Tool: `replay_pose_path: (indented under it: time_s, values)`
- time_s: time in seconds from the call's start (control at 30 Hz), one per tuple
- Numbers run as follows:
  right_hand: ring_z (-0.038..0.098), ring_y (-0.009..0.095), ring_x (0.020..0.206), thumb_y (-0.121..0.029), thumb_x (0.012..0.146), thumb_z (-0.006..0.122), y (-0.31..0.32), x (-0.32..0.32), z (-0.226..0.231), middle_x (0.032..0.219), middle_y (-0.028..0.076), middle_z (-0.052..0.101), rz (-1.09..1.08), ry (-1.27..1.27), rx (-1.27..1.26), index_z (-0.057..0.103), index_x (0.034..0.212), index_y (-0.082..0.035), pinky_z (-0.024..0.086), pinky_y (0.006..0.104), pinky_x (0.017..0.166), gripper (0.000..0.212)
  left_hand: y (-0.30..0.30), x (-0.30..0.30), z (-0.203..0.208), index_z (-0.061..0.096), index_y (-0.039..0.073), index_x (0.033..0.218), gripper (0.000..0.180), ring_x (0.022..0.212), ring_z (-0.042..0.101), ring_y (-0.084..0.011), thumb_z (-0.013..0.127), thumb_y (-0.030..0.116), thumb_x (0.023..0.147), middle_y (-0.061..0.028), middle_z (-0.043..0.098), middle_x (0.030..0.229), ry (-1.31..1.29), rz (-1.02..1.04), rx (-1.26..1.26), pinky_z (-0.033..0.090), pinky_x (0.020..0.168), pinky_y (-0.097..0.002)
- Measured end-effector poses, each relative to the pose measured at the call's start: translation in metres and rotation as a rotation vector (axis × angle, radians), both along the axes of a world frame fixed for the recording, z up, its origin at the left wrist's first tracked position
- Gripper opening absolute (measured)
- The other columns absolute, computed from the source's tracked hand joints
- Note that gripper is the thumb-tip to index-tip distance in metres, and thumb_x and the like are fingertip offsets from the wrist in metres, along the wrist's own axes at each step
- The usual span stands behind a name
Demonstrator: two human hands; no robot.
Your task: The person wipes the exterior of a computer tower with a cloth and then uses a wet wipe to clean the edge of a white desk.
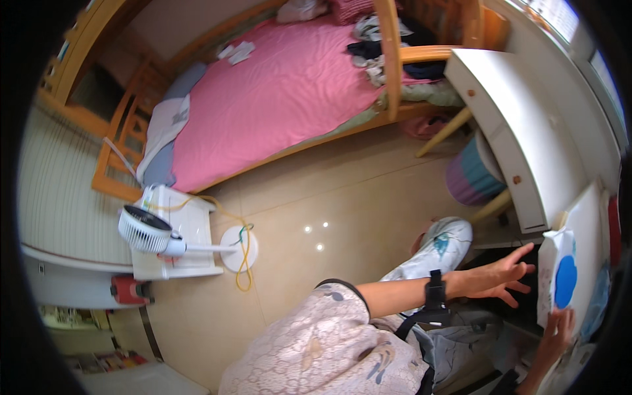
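The pack (548,288) is sitting at the far right of the view, just past the near corner of the white desk (526,125). It is looking soft and white, longer than it is wide, with its long side running roughly up and down the view. Its far end is puckering into a crimped, uneven edge, and its surface is catching the light with slight creases. A flat, bright blue patch (565,281) with a rounded, gently lobed outline is covering much of the face. Faint reddish marks are showing along the left edge, too small to make out, and a touch of pale teal is peeking out beyond the patch. A pale surface (594,263) is stretching out to the right of the pack.

The left hand (497,276) is hovering just left of the pack, holding nothing, its fingers spreading apart and pointing toward it. A black strap (435,296) is circling that wrist. The right hand (557,339) is resting its bent fingers against the pack's near end, by the lower edge of the blue patch; whether they are gripping or merely touching, I cannot tell.
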State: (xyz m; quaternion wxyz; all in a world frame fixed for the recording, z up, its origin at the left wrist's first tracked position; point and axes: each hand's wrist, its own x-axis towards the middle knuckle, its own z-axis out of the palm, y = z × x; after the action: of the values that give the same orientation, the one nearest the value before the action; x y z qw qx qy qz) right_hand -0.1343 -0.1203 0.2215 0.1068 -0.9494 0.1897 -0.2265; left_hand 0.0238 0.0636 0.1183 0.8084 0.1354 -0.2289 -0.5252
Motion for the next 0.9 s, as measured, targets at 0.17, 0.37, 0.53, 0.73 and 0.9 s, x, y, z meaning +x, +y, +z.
replay_pose_path:
  time_s: [0.17, 0.37, 0.53, 0.73, 0.9]
  values:
    - [0.048, 0.031, 0.078, -0.005, 0.09, 0.054, 0.084, 0.017, -0.009, 0.083, 0.015, 0.043, 0.283, 0.228, -0.153, 0.045, 0.084, 0.002, 0.04, 0.0394, 0.068, 0.013, 0.023, 0.006, -0.015, 0.009, 0.015, 0.144, 0.103, 0.112, 0.054, -0.0342, 0.064, 0.067, 0.075, -0.0187, 0.04, 0.132, 0.011, 0.079, 0.115, 0.053, 0.079, -0.0485]
    - [0.05, 0.028, 0.079, -0.006, 0.089, 0.056, 0.089, 0.021, -0.022, 0.086, 0.013, 0.047, 0.461, 0.224, 0.067, 0.053, 0.091, 0.001, 0.041, 0.038, 0.068, 0.008, 0.057, 0.006, -0.027, 0.018, 0.013, 0.137, 0.07, 0.085, 0.066, -0.03, 0.06, 0.027, 0.082, -0.018, 0.057, 0.11, -0.016, 0.296, 0.304, 0.059, 0.062, -0.0442]
    - [0.05, 0.026, 0.114, -0.038, 0.096, 0.051, 0.058, 0.037, -0.035, 0.131, 0.018, 0.046, 0.356, -0.001, 0.284, 0.045, 0.134, -0.002, 0.043, 0.0379, 0.094, 0.052, 0.101, 0.003, -0.015, 0.02, 0.015, 0.138, 0.068, 0.088, 0.066, -0.0284, 0.06, 0.026, 0.084, -0.0127, 0.056, 0.11, -0.014, 0.518, 0.279, 0.06, 0.062, -0.0466]
    - [0.049, 0.022, 0.121, -0.047, 0.095, 0.049, 0.054, 0.066, -0.116, 0.134, 0.013, 0.047, 0.577, 0.24, 1.548, 0.032, 0.141, 0.0, 0.039, 0.0367, 0.101, 0.068, 0.151, -0.019, -0.003, 0.024, 0.011, 0.138, 0.064, 0.091, 0.066, -0.0274, 0.06, 0.02, 0.086, -0.0143, 0.057, 0.113, -0.243, 0.592, 0.405, 0.061, 0.06, -0.0429]
    - [0.052, 0.018, 0.114, -0.037, 0.097, 0.051, 0.093, 0.065, -0.117, 0.126, 0.008, 0.053, 0.755, 0.363, 1.79, 0.041, 0.135, -0.001, 0.042, 0.0345, 0.098, 0.054, 0.191, -0.042, 0.002, 0.029, 0.007, 0.135, 0.058, 0.09, 0.066, -0.0261, 0.061, 0.023, 0.089, -0.0137, 0.06, 0.112, -0.263, 0.622, 0.509, 0.061, 0.064, -0.041]
